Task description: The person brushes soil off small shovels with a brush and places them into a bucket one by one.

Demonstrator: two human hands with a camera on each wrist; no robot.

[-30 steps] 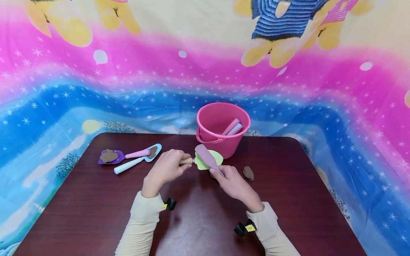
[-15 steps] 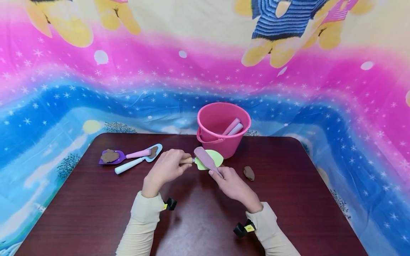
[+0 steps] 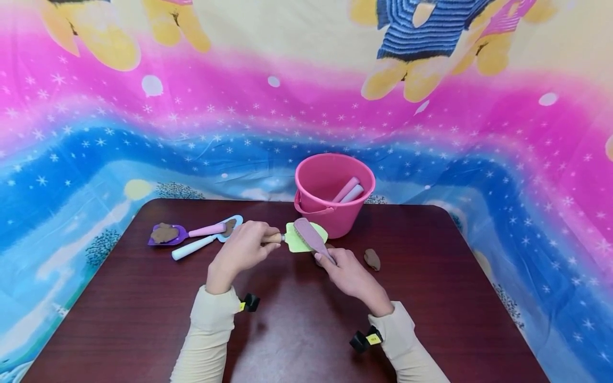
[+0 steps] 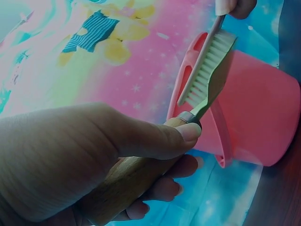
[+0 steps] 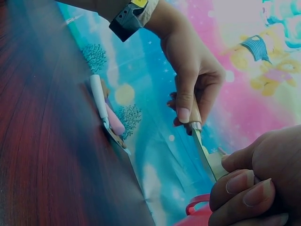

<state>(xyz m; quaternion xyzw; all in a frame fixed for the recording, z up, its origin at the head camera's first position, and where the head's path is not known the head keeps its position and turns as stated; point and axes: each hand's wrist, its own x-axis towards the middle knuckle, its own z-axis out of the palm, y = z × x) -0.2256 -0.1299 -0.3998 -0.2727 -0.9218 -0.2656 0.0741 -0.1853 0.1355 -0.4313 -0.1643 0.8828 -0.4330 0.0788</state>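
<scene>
My left hand (image 3: 244, 247) grips the wooden handle (image 4: 127, 183) of a small trowel with a light green blade (image 3: 295, 242). In my right hand (image 3: 354, 276) is a mauve brush (image 3: 308, 234), pinched by its handle between thumb and fingers. The left wrist view shows the white bristles (image 4: 209, 70) facing the blade, right at its surface. Both tools are held up in front of a pink bucket (image 3: 330, 214). Part of a brown lump shows under the brush handle, mostly hidden by my right hand.
To the left lie a purple scoop (image 3: 180, 234) with a brown clay-like lump (image 3: 164, 233) and a light blue trowel (image 3: 193, 248), crossing each other. Another brown lump (image 3: 372, 259) lies to the right. Two handles (image 3: 346, 189) lean inside the bucket. A printed cloth (image 3: 230, 106) hangs behind the table.
My left hand has shifted slightly left and up with the trowel. The brush has tilted, so bristles show along its edge, and it has moved a little over the blade.
</scene>
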